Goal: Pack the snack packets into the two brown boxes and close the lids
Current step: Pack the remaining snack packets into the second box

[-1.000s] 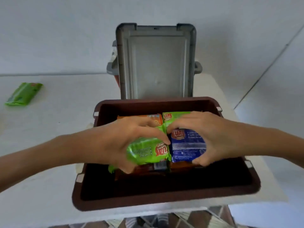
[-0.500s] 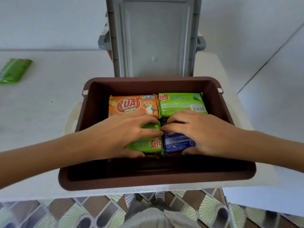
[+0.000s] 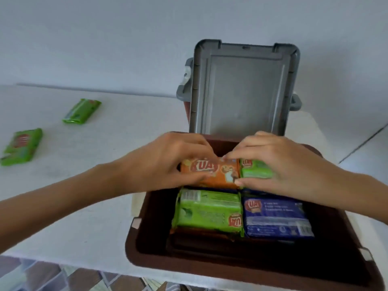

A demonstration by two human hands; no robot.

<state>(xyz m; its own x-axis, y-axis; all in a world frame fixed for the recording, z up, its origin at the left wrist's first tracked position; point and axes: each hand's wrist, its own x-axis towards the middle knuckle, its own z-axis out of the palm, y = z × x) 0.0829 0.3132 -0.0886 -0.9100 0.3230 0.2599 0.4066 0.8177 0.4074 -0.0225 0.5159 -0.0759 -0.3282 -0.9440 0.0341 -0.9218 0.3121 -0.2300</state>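
A brown box (image 3: 147,255) stands open at the table's front edge. Its grey lid (image 3: 241,91) is upright behind it. Inside lie an orange packet (image 3: 218,175), a green packet (image 3: 255,171) to its right, a green packet (image 3: 210,213) in front and a blue packet (image 3: 277,219) at the front right. My left hand (image 3: 165,162) grips the orange packet by its far and near edges. My right hand (image 3: 279,162) grips the far green packet the same way, covering most of it. A second brown box (image 3: 186,110) shows only as a sliver behind the lid.
Two green packets lie loose on the white table at the left, one (image 3: 81,111) farther back and one (image 3: 22,147) near the left edge. A patterned floor (image 3: 42,276) shows below the table's front edge. A white wall rises behind.
Both hands have left the near green and blue packets and moved back to the far orange and green packets. The camera has shifted, bringing the two loose green packets into view.
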